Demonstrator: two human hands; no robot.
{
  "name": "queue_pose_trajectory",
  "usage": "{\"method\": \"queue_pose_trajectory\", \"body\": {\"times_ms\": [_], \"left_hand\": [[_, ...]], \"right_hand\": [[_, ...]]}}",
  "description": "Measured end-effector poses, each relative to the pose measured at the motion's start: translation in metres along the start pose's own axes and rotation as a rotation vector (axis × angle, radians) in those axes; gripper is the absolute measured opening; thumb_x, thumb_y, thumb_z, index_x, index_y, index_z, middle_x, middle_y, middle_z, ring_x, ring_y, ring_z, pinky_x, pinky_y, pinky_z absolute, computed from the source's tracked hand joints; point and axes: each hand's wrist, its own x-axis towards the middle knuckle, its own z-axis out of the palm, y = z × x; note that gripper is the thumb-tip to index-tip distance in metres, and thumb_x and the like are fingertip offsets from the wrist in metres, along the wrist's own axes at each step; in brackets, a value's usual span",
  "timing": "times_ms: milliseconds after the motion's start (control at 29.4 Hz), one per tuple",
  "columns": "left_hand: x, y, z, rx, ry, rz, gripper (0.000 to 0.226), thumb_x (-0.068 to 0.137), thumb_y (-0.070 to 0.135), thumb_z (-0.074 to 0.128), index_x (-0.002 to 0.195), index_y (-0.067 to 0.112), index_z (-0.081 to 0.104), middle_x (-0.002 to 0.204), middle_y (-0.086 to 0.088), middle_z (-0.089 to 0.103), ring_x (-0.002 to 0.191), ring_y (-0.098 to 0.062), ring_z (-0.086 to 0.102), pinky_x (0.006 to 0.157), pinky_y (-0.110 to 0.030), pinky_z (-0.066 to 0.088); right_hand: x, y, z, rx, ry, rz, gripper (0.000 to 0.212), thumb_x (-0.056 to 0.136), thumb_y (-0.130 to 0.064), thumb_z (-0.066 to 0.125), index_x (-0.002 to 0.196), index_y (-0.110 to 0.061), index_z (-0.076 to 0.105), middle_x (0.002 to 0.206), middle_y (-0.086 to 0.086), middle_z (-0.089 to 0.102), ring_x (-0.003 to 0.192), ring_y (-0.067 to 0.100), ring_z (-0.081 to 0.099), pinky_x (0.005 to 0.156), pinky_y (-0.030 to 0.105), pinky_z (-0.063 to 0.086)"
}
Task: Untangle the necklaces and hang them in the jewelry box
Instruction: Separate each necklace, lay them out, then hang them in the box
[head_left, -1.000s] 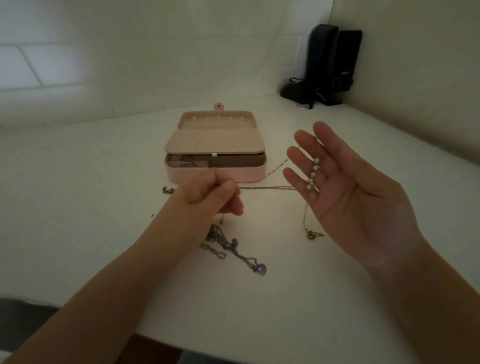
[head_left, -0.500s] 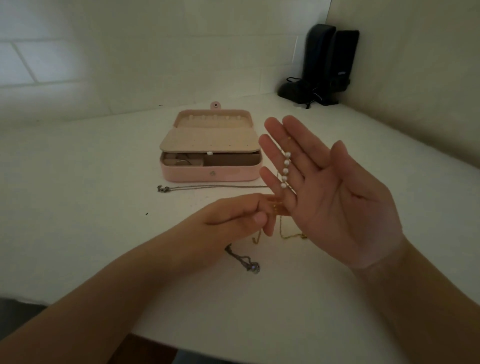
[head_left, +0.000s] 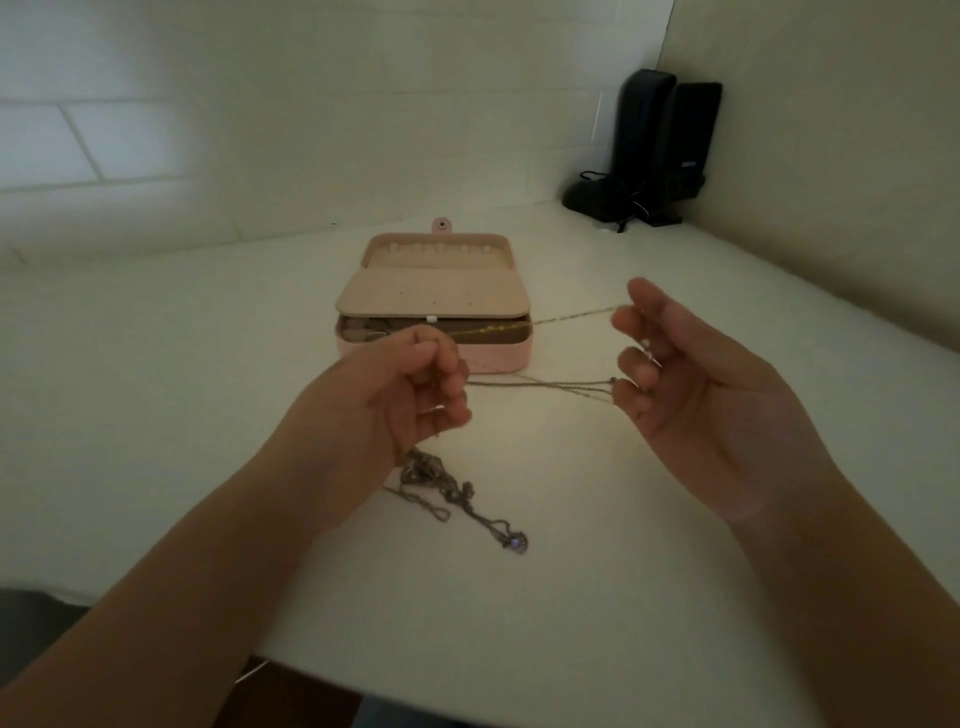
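A pink jewelry box (head_left: 498, 358) stands open on the white table, its lid back with a row of small hooks. My left hand (head_left: 410, 387) is pinched shut on a thin gold necklace (head_left: 493, 330), which stretches taut across to my right hand (head_left: 691, 384). My right fingers curl around the other end, where small white beads show. A silver chain (head_left: 550, 385) lies on the table between my hands. A dark tangle of necklaces (head_left: 447, 491) with a pale blue pendant lies just below my left hand.
Two black speakers (head_left: 660, 140) with a cable stand in the far right corner against the wall. The table's near edge (head_left: 467, 691) runs below my forearms. White tiled walls close the back and right sides.
My left hand rose and moved left, drawing the gold necklace taut. My right hand curled its fingers and moved right and lower. The view shifted slightly.
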Motion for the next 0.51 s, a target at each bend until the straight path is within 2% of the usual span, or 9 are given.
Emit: {"method": "queue_pose_trajectory", "body": {"times_ms": [68,170,306,442,510], "left_hand": [[0.001,0.002,-0.002,0.008,0.128,-0.016,0.021,0.079,0.014,0.051,0.06,0.017,0.061,0.057,0.003,0.056,0.053,-0.01,0.052,0.056,-0.019,0.05],[0.001,-0.001,-0.007,0.129,0.307,-0.05,0.024,0.09,0.012,0.045,0.072,0.013,0.062,0.06,0.006,0.062,0.055,-0.007,0.055,0.057,-0.018,0.05],[-0.001,-0.003,-0.013,0.287,0.433,-0.031,0.023,0.09,0.012,0.052,0.076,0.019,0.069,0.062,0.009,0.067,0.059,-0.004,0.058,0.057,-0.013,0.049],[-0.005,-0.005,-0.017,0.847,0.527,0.102,0.014,0.085,0.021,0.061,0.082,0.032,0.07,0.066,0.011,0.067,0.056,0.005,0.057,0.055,-0.003,0.042],[-0.007,-0.005,-0.019,0.966,0.556,0.128,0.013,0.082,0.024,0.065,0.088,0.033,0.072,0.074,0.014,0.069,0.063,0.007,0.06,0.059,0.001,0.039]], "right_hand": [[0.0,0.001,-0.004,-0.139,0.066,0.026,0.022,0.08,-0.012,0.053,0.084,-0.016,0.074,0.074,-0.001,0.065,0.052,0.006,0.046,0.047,0.017,0.041],[-0.002,0.004,-0.008,-0.384,0.154,0.062,0.023,0.086,0.001,0.052,0.087,-0.013,0.071,0.067,-0.001,0.066,0.054,0.006,0.05,0.051,0.015,0.046],[-0.004,0.005,-0.008,-0.626,0.233,0.023,0.019,0.085,-0.001,0.059,0.086,-0.016,0.071,0.071,0.001,0.068,0.058,0.004,0.059,0.06,0.014,0.051],[-0.006,0.006,-0.01,-0.899,0.28,-0.047,0.02,0.082,-0.005,0.066,0.082,-0.024,0.072,0.067,-0.001,0.068,0.055,0.0,0.06,0.062,0.007,0.048],[-0.006,0.007,-0.011,-1.055,0.297,-0.062,0.017,0.081,-0.009,0.068,0.085,-0.024,0.073,0.068,-0.008,0.068,0.058,-0.005,0.059,0.061,0.001,0.042]]}}
